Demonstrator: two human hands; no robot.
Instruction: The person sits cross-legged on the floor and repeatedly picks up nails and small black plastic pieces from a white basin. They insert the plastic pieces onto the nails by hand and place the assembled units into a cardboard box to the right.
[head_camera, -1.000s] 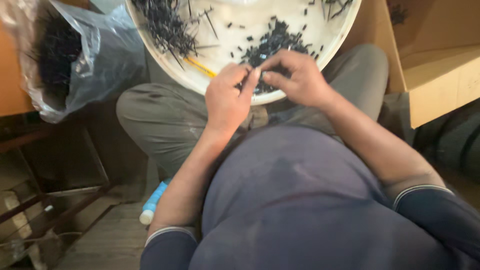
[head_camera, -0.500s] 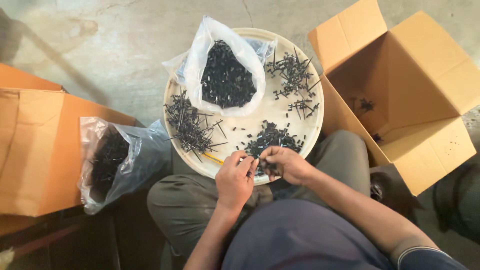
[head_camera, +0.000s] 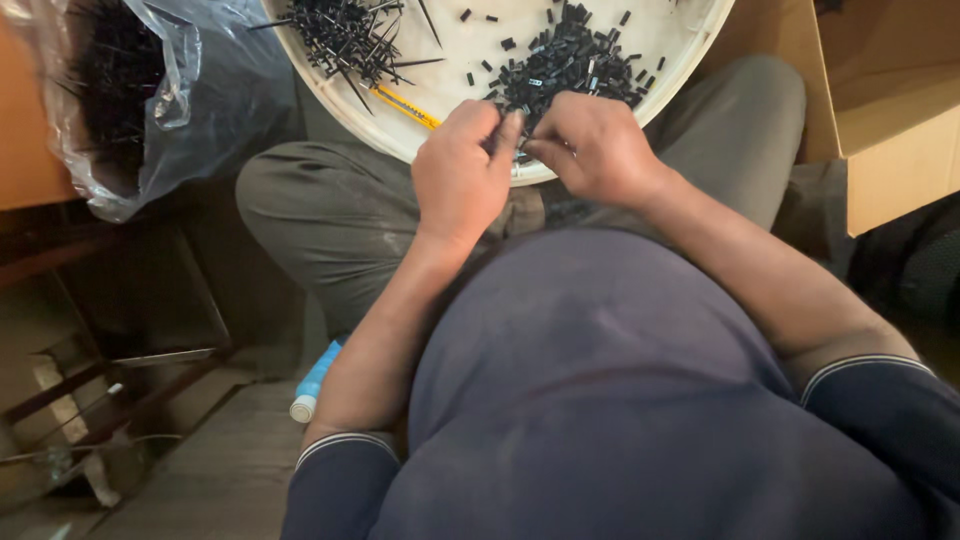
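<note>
A round white tray (head_camera: 690, 45) rests on my lap. On it lie a heap of small black plastic pieces (head_camera: 570, 65) and a bundle of thin black pins (head_camera: 340, 35), with a yellow stick (head_camera: 405, 107) beside them. My left hand (head_camera: 462, 170) and my right hand (head_camera: 590, 145) meet at the tray's near rim, fingertips pinched together on a small black piece that is mostly hidden between them.
A clear plastic bag (head_camera: 140, 90) holding black pins sits at the left, against an orange-brown box (head_camera: 30, 150). An open cardboard box (head_camera: 880, 110) stands at the right. A blue and white tube (head_camera: 315, 380) lies on the floor by my left elbow.
The view has dropped and closed in on my hands, so the white bag on the tray and the floor beyond are out of sight. Both hands stay pinched together at the tray's near rim.
</note>
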